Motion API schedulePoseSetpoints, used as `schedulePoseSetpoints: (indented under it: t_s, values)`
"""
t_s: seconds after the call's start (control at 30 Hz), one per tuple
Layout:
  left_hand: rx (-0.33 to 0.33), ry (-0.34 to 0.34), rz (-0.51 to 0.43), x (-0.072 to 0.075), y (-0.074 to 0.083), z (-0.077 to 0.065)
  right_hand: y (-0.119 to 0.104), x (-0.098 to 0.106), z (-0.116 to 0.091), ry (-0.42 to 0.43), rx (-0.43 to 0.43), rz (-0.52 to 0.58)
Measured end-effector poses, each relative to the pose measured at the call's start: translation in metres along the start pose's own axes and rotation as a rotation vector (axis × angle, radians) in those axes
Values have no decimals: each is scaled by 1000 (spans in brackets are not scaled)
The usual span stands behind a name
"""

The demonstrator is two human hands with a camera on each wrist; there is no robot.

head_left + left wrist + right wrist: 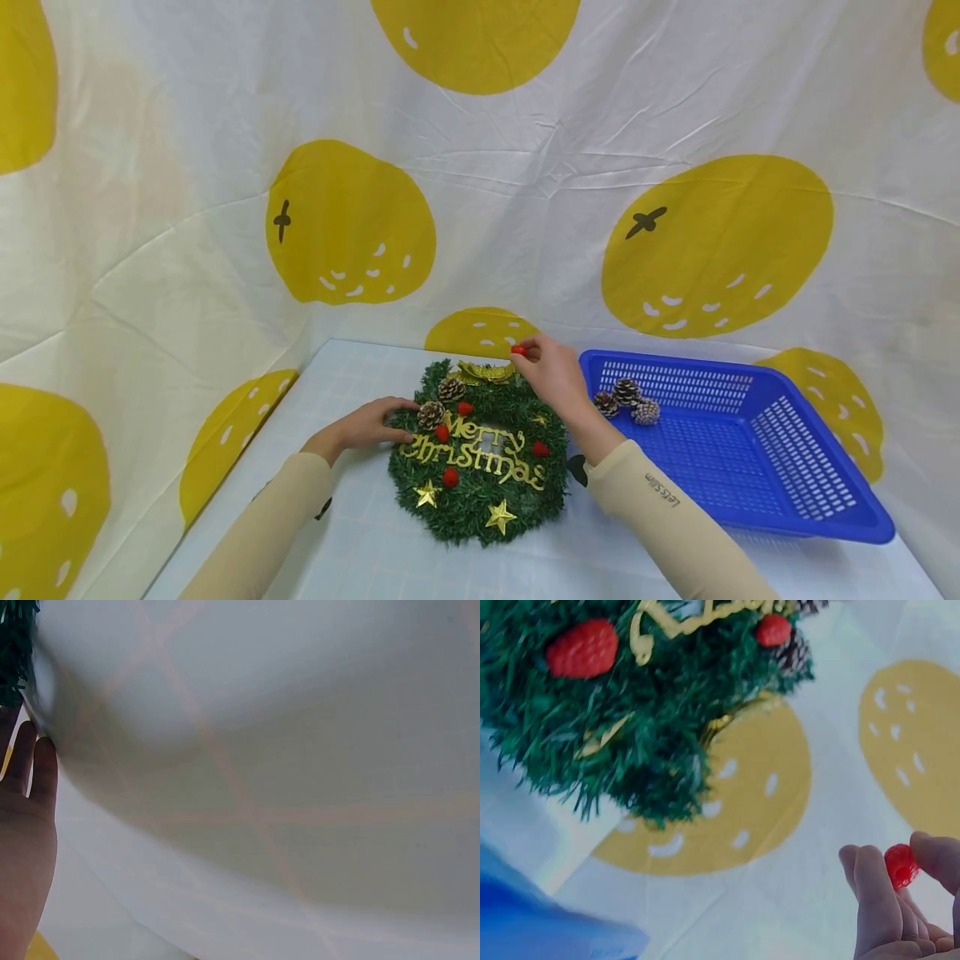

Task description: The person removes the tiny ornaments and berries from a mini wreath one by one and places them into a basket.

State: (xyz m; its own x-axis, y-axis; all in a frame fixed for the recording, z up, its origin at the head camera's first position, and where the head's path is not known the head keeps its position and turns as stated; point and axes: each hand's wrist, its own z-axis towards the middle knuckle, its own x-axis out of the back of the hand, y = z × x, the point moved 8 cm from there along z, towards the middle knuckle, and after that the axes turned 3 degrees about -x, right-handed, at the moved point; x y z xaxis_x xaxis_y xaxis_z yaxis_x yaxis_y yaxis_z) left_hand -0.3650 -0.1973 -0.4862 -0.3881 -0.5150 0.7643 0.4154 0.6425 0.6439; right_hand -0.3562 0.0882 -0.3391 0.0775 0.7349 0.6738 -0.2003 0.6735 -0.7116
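Note:
A green Christmas wreath (pixel 480 508) lies on the table, with gold "Merry Christmas" lettering (pixel 487 454), gold stars (pixel 500 517), pine cones (pixel 431 415) and several red berries (pixel 450 477) on it. A gold ribbon (pixel 487 372) sits at its far edge. My left hand (pixel 372 423) rests at the wreath's left side, fingers extended along the greenery. Above the wreath's far right part, my right hand (pixel 553 375) pinches a small red berry (pixel 902 866) between thumb and fingertips, clear of the greenery in the right wrist view.
To the right stands a blue plastic basket (pixel 817 525) with several frosted pine cones (pixel 645 411) in its left corner. A pale checked cloth (pixel 345 533) covers the table. Behind hangs a white curtain (pixel 510 233) printed with yellow fruit.

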Motion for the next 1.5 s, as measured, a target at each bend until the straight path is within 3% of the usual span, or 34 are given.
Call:
schedulePoseSetpoints:
  t_s: [0.33,0.73,1.3,1.5]
  values:
    - [-14,-1,-4,0,1,0,19,39,7,31,11,-48]
    - [-8,-13,0,-1,1,2,59,90,11,79,-48,-137]
    - [12,-4,-9,1,1,1,110,113,7,61,-86,-246]
    - [18,-5,-12,0,0,-1,134,111,4,17,-156,-264]
